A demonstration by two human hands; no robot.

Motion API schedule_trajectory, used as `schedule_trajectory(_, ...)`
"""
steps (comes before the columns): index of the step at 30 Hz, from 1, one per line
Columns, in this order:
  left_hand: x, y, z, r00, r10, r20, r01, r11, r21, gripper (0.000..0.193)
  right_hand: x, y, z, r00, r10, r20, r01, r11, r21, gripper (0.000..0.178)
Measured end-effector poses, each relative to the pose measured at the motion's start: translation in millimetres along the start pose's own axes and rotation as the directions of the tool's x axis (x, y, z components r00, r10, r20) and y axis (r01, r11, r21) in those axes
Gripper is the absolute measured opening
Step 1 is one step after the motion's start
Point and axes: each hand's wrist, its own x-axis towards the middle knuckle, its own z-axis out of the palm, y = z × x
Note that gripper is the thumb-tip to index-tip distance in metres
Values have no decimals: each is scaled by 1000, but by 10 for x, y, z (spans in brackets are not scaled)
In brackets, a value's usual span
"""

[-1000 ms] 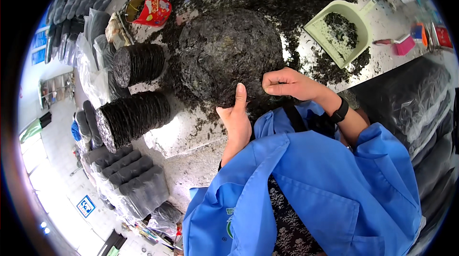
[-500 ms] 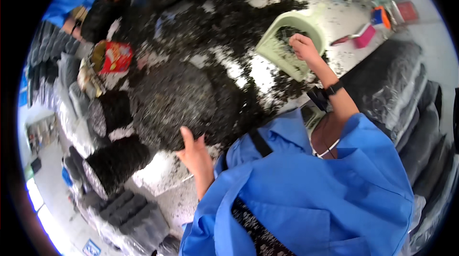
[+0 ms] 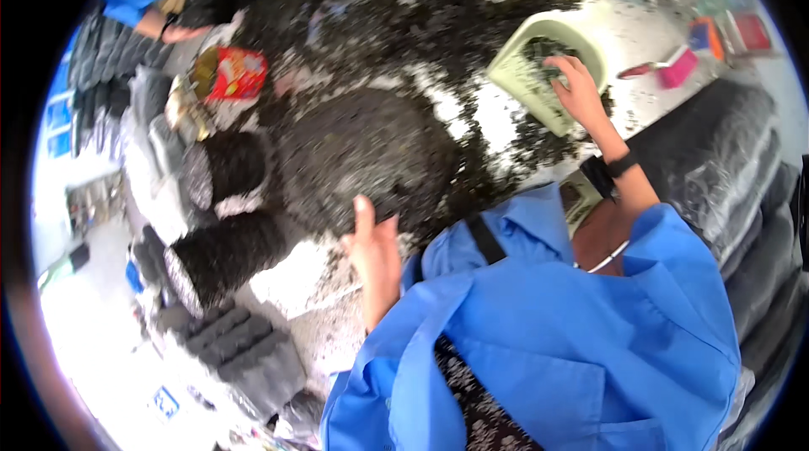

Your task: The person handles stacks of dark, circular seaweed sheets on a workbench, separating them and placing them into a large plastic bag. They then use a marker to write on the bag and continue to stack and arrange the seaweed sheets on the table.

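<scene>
A large round cake of dark, flaky material (image 3: 371, 152), like dried seaweed, lies on the table in front of me. At its near edge is my left hand (image 3: 376, 259), thumb up and apart from the fingers, holding nothing; whether it touches the cake I cannot tell. My right hand (image 3: 581, 96) hovers over a pale green scoop (image 3: 600, 47), its fingers curved but apart. Dark shreds (image 3: 539, 53) lie inside the scoop. Nothing shows in the right hand's grasp.
Dark cylindrical stacks (image 3: 232, 257) lie left of the cake, near a red packet (image 3: 242, 74). Loose flakes cover much of the white table. A pink brush (image 3: 677, 68) rests at right, above plastic-wrapped dark bundles (image 3: 716, 148). A co-worker's hand (image 3: 184, 32) holds a dark stack at far left.
My right hand's fingers have loosened from a closed pinch over the scoop. My left hand stays by the cake's near edge. The whole view has shifted, moving the scene rightward.
</scene>
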Motion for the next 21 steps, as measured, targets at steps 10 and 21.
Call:
schedule_trajectory(10,-127,88,7,958,-93,273,141,977,-162,15,-287,-2112,365,822,48,568,-568,163,807,58)
schedule_trajectory(21,-125,459,-550,954,-191,230,220,969,-111,17,-169,-2496,309,844,-537,-14,519,809,274,35)
